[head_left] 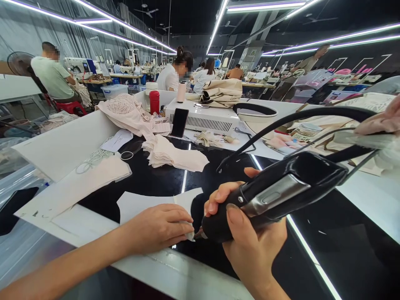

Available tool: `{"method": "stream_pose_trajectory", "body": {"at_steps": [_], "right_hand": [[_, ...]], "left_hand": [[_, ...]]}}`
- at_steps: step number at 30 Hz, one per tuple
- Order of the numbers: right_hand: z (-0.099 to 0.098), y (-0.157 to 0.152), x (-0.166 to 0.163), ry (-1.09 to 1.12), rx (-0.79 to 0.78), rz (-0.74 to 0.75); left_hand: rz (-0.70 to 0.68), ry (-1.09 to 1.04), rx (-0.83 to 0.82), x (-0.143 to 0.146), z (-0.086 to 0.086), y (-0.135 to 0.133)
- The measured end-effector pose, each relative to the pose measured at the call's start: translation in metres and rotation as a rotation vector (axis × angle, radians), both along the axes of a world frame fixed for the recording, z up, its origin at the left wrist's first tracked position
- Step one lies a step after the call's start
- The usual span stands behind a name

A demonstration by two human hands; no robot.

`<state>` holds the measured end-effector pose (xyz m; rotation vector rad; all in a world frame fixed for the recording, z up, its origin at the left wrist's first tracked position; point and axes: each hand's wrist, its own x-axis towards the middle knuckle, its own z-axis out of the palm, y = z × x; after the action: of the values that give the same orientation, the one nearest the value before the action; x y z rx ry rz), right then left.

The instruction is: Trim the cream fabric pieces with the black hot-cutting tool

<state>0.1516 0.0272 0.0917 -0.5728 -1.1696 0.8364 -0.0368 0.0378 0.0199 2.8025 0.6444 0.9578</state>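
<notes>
My right hand [250,246] is wrapped round a black corded hand tool [265,196] with a silver lever along its side; its exact kind I cannot make out. The tool tilts down to the left, and its small metal tip [200,234] comes close to the fingers of my left hand [159,229]. Those fingers are bent and pressed together at the edge of a flat white piece [140,204], paper or cloth, on the glossy black tabletop [337,246]. Part of the piece is hidden under the hand. Beyond it lies a stack of pale pink fabric pieces [178,156].
The tool's thick black cable [290,121] arches to the right. More pale fabric strips [93,183] lie at left, near a white tag [117,140]. Behind stand a phone [179,123], a white vented box [203,118] and a red bottle [154,102]. Several people sit farther back.
</notes>
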Motion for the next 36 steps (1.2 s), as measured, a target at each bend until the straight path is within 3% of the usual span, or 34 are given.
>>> {"method": "stream_pose_trajectory", "body": {"at_steps": [7, 12, 18, 27, 36], "right_hand": [[0.006, -0.005, 0.011, -0.02, -0.012, 0.043], [0.019, 0.018, 0.03, 0.013, 0.04, -0.141], [0.011, 0.041, 0.04, -0.022, 0.055, -0.225], [0.006, 0.042, 0.033, -0.044, 0.019, -0.207], [0.003, 0.042, 0.03, -0.029, 0.034, -0.185]], "left_hand": [[-0.068, 0.073, -0.05, -0.01, 0.011, -0.012], [-0.167, 0.09, -0.152, -0.016, 0.023, -0.024], [-0.087, 0.097, -0.066, -0.005, 0.03, -0.01], [0.003, 0.158, 0.061, 0.031, 0.024, 0.02], [0.003, 0.183, 0.05, 0.031, 0.016, 0.021]]}}
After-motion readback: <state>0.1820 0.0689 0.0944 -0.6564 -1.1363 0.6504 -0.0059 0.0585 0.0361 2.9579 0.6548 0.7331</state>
